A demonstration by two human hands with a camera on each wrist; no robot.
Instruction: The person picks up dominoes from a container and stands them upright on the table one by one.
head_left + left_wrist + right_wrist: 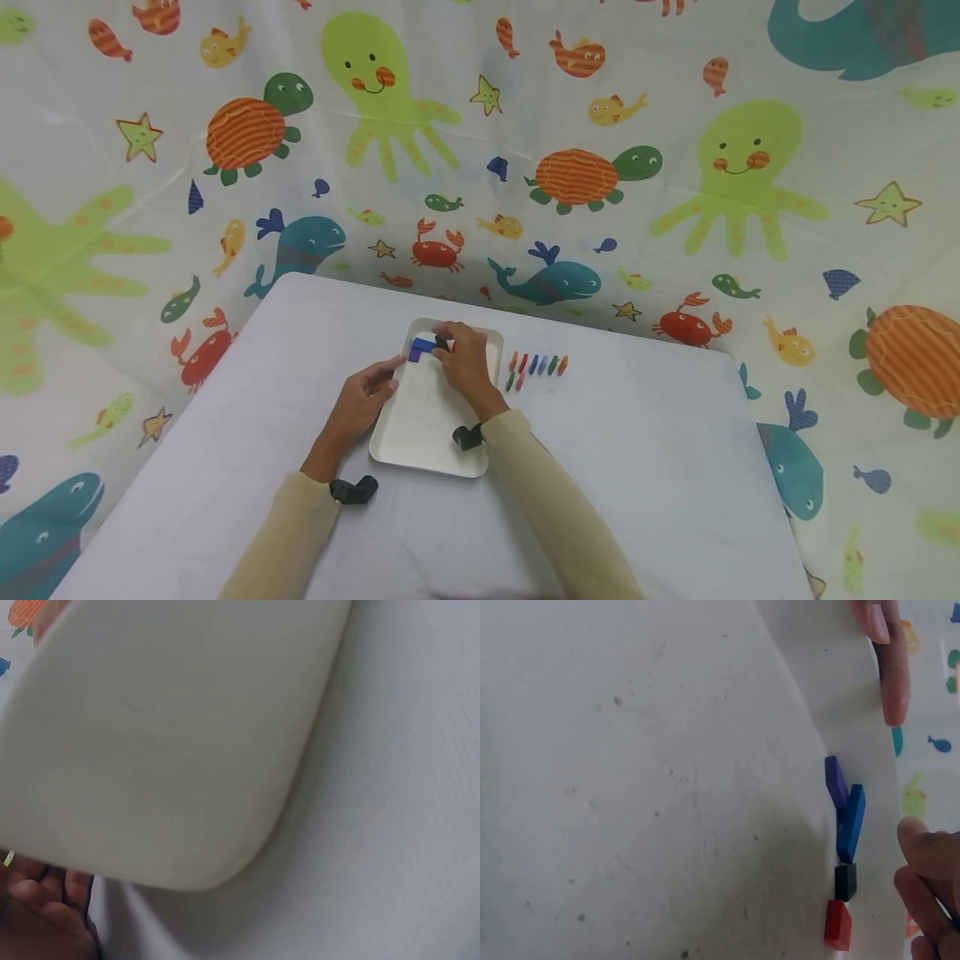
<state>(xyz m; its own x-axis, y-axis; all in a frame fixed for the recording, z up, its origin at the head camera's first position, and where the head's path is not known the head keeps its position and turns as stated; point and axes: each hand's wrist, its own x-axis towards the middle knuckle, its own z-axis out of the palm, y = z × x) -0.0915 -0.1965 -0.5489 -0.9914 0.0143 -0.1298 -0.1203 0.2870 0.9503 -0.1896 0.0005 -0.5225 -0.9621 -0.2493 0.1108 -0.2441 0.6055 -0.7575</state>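
A white tray (427,417) lies on the table. Inside its far end, along the wall, is a row of small flat-sided coloured blocks: a purple block (836,782), a blue block (852,823), a black block (845,881) and a red block (838,925). My right hand (465,362) hovers over the black and red blocks, partly hiding them in the head view. In the right wrist view its thumb and finger are bent, and no block shows between them. At the tray's left rim, my left hand (363,404) rests with its fingers and thumb against the edge.
Right of the tray, several small coloured pieces (533,364) stand in two rows on the white-covered table (675,467). A curtain (465,125) printed with sea animals hangs behind the table and at its sides. Dark specks dot the tray's floor.
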